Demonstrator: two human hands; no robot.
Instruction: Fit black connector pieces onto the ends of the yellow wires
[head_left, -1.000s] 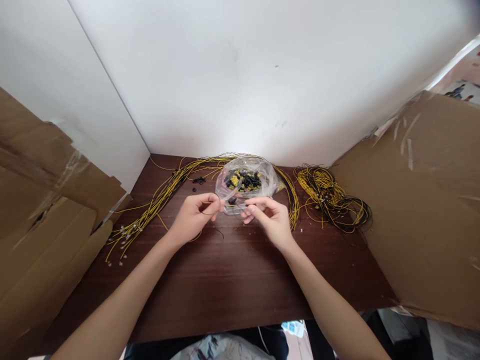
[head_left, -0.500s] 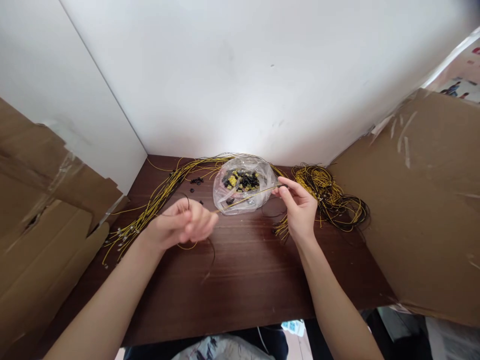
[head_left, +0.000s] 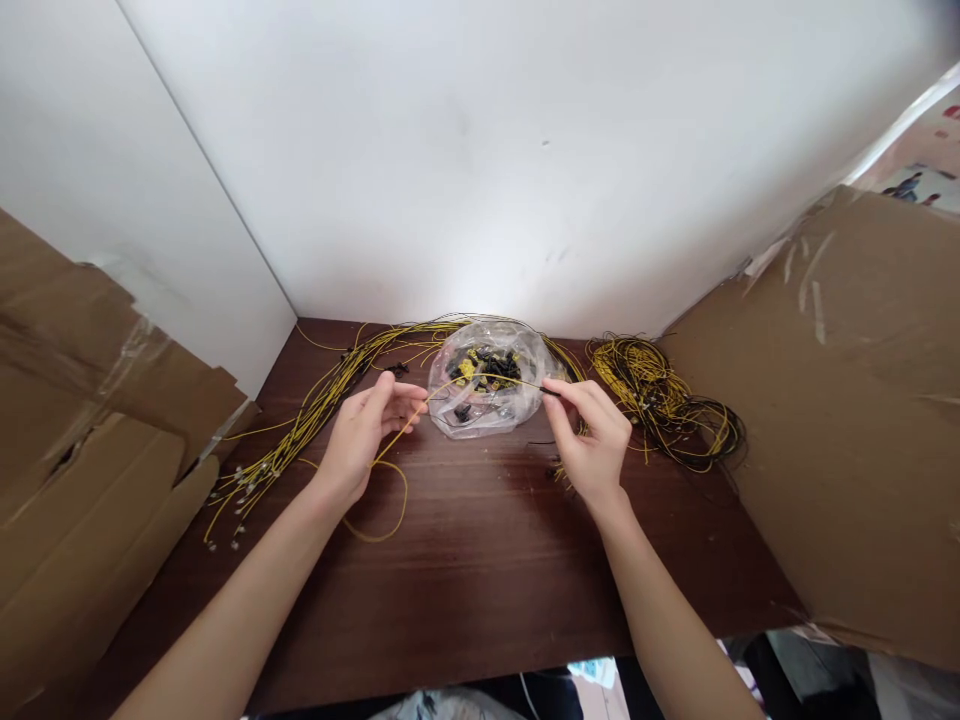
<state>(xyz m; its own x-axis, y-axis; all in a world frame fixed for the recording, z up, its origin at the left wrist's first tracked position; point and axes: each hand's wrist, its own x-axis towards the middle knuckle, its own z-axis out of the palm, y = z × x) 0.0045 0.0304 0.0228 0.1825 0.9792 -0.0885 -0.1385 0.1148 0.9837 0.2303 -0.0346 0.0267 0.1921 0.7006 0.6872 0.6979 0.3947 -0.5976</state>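
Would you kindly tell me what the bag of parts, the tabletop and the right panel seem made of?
Bag: apparently thin, glossy clear plastic, judging by its crinkles and transparency.
Tabletop: wood or laminate imitating it, faintly shiny, with dark reddish streaks like grain.
Right panel: most likely matte cardboard, plain brown with pale strips resembling tape.

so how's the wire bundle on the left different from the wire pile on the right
The wire bundle is drawn out in a long sweep, while the wire pile is looped and tangled. The bundle's near ends fan out with small pale tips; the pile shows mostly loops. The bundle stretches farther across the table; the pile is more compact. Both mix yellow and black strands.
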